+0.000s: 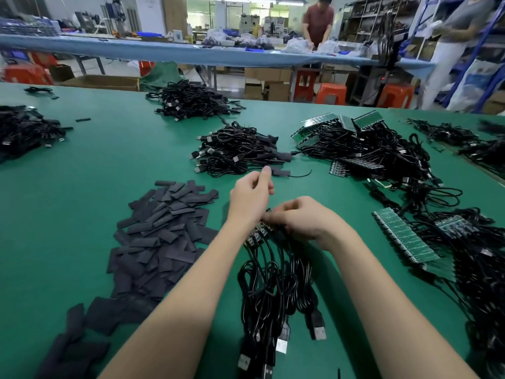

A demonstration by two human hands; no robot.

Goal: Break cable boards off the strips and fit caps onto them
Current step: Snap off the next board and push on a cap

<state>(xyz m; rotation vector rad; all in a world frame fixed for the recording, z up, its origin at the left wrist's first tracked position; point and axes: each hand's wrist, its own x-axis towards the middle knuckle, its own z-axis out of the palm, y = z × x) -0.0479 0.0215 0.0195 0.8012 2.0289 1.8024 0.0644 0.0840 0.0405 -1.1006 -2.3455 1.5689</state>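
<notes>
I see my right hand [303, 220] gripping the strip of cable boards [258, 232] on the green surface [109, 160]; my left hand [252, 198] hovers just above, fingers loosely curled, holding nothing, caps [161, 231] lying leftward.

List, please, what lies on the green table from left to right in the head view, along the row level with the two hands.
Pile of black caps → left hand → right hand, gripping the strip of boards → green board strip among black cables.
</notes>
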